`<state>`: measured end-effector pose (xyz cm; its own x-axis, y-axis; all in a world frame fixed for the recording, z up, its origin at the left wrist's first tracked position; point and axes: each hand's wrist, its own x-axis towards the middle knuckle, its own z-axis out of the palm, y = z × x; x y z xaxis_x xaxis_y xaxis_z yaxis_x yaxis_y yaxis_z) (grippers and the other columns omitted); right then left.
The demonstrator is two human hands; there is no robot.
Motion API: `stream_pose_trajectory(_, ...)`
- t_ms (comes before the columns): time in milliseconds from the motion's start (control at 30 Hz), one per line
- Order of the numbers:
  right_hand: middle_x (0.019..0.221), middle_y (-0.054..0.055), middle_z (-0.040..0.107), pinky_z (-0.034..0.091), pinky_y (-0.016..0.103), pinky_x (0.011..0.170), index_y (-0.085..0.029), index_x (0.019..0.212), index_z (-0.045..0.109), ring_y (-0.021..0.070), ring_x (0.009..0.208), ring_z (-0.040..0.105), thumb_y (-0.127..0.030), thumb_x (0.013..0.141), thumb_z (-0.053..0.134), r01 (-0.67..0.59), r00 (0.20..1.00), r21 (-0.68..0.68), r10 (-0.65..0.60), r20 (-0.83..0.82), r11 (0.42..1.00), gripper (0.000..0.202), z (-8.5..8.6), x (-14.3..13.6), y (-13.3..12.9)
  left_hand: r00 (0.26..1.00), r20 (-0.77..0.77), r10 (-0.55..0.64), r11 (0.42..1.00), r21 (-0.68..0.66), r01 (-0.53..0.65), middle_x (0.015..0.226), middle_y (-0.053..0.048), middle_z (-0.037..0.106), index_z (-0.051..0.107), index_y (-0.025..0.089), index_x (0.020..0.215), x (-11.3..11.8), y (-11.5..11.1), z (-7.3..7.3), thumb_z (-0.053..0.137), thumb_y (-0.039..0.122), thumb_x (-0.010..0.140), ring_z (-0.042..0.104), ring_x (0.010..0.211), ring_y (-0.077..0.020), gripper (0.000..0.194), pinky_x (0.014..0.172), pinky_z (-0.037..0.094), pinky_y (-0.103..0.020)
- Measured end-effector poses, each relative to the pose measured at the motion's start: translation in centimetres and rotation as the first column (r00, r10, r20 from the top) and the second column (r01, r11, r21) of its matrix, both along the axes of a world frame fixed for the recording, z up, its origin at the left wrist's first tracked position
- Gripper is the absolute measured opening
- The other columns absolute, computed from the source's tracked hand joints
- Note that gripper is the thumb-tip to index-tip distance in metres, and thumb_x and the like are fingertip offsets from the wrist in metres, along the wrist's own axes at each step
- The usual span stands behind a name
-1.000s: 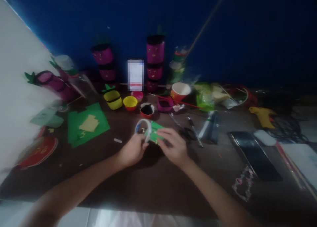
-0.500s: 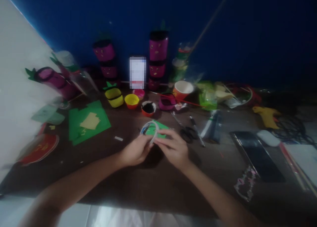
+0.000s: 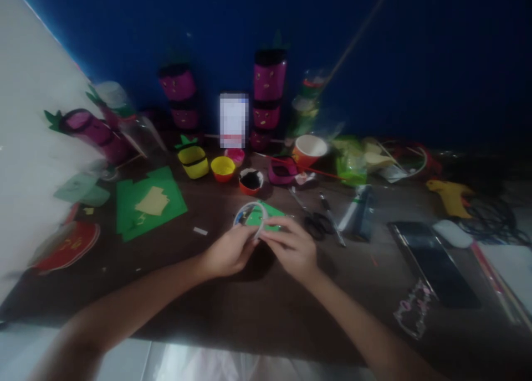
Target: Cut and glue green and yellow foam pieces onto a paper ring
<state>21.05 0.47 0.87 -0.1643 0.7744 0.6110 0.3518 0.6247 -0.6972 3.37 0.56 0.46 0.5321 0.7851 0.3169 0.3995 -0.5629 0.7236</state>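
Just beyond white ring (image 3: 265, 217), cup (image 3: 250, 190) with black contents (image 3: 250, 179)

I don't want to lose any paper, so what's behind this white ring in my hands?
Green paper shows through the white ring and beyond its right side. The left hand and right hand partly cover its lower side, so whatever lies behind them cannot be seen.

hands (image 3: 228, 252) (image 3: 294, 249): 2 | tape roll (image 3: 264, 217): 1 | scissors (image 3: 318, 225): 1 | glue gun (image 3: 452, 197): 1 | bracelet (image 3: 423, 305): 1
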Motion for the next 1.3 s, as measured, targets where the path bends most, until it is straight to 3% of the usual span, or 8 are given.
stream_pose_trajectory(533, 0.089, 0.004, 0.067, 0.054, 0.031, 0.076, -0.022, 0.076, 0.066, 0.0158, 0.083, 0.064, -0.012, 0.078, 0.062, 0.002, 1.000, -0.071, 0.000, 0.015, 0.997, 0.011, 0.63, -0.18, -0.01, 0.999, -0.045, 0.014, 0.997, 0.077, -0.010, 0.093, -0.009, 0.063, 0.048, 0.015, 0.109, 0.04, -0.07, -0.39, 0.041, 0.018, 0.088, 0.058, 0.079, -0.0168, 0.023, 0.074, 0.049, -0.028)
stream_pose_trajectory(833, 0.094, 0.005, 0.068, 0.055, 0.032, 0.074, -0.024, 0.082, 0.069, 0.0163, 0.083, 0.065, -0.010, 0.078, 0.062, -0.035, 0.999, 0.020, 0.035, 0.008, 0.999, 0.017, -0.15, 0.03, 0.23, 0.999, -0.042, 0.018, 0.999, 0.046, -0.016, 0.091, -0.008, 0.063, 0.048, 0.016, 0.109, 0.07, -0.02, -0.48, 0.040, 0.018, 0.088, 0.058, 0.077, -0.0169, 0.022, 0.073, 0.048, -0.028)
stream_pose_trajectory(1133, 0.087, 0.004, 0.067, 0.053, 0.031, 0.076, -0.021, 0.074, 0.063, 0.0159, 0.081, 0.063, -0.013, 0.079, 0.060, -0.031, 0.999, -0.131, 0.030, -0.015, 0.991, 0.010, 0.49, -0.14, 0.16, 0.998, -0.062, 0.013, 0.999, 0.050, -0.010, 0.091, -0.009, 0.063, 0.048, 0.015, 0.107, 0.08, -0.02, -0.28, 0.040, 0.018, 0.087, 0.058, 0.077, -0.0177, 0.021, 0.072, 0.048, -0.029)
stream_pose_trajectory(1300, 0.085, 0.004, 0.066, 0.051, 0.033, 0.077, -0.021, 0.076, 0.062, 0.0170, 0.081, 0.063, -0.015, 0.079, 0.060, -0.019, 1.000, -0.144, 0.016, -0.024, 0.989, 0.007, 0.57, -0.33, 0.13, 0.999, -0.053, 0.006, 0.999, 0.054, -0.003, 0.093, -0.010, 0.063, 0.047, 0.016, 0.110, 0.18, 0.05, -0.24, 0.039, 0.018, 0.088, 0.059, 0.079, -0.0177, 0.024, 0.073, 0.047, -0.029)
